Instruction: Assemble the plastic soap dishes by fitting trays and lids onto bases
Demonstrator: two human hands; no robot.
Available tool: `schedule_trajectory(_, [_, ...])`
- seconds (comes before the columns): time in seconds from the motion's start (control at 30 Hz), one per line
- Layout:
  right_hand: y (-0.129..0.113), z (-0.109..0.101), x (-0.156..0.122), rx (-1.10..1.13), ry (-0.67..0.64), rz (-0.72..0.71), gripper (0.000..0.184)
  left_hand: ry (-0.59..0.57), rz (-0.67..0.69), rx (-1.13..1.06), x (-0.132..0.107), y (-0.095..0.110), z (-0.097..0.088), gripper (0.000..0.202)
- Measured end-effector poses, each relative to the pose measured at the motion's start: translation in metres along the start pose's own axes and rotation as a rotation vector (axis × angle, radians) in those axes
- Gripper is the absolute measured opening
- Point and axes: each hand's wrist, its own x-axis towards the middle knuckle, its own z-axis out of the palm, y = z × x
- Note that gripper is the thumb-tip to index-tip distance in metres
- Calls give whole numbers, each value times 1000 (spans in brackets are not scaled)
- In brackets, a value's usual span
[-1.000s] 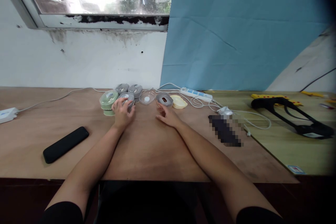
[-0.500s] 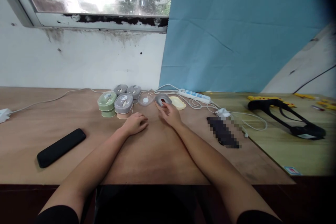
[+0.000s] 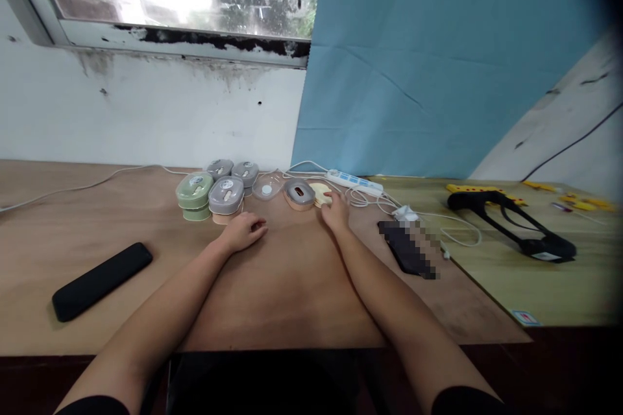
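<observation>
My left hand rests on the table, its fingers loosely bent and the thumb apart, holding nothing. Just beyond it stands a grey-lidded oval box with a pinkish base. My right hand is at a cream, wavy-edged flat piece, thumb and forefinger on its near right edge. Left of that piece sits an oval box with a grey top, a dark slot in its middle and a pinkish base; neither hand touches it. A clear plastic lid with a white round spot lies to its left.
A green box and more grey boxes stand at the back left. A black oblong case lies at the front left. Behind my right hand are a power strip and white cables. A dark phone-like object and a black frame lie rightward.
My right hand has left the grey-topped oval box and moved right to the cream piece. The left hand stays on the table. The view has shifted slightly.
</observation>
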Motion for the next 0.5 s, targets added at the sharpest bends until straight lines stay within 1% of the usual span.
schedule_trajectory(0.1, [11,6,2,-33,-101,116,30,-4,-11,-6,0,0,-1,28])
schedule_trajectory(0.2, [14,8,3,-44,-145,159,21,-2,-11,-8,0,0,0,29])
schedule_trajectory(0.27, [14,7,3,-33,-136,143,13,2,-9,-10,0,-1,0,29])
schedule_trajectory(0.33, [13,5,3,-18,-113,129,11,2,-8,-12,0,-2,0,29])
schedule_trajectory(0.43, [10,2,4,-5,-65,152,16,2,-5,-12,0,-2,1,29])
schedule_trajectory(0.5, [6,-1,5,16,2,154,22,5,-3,-10,0,-2,1,29])
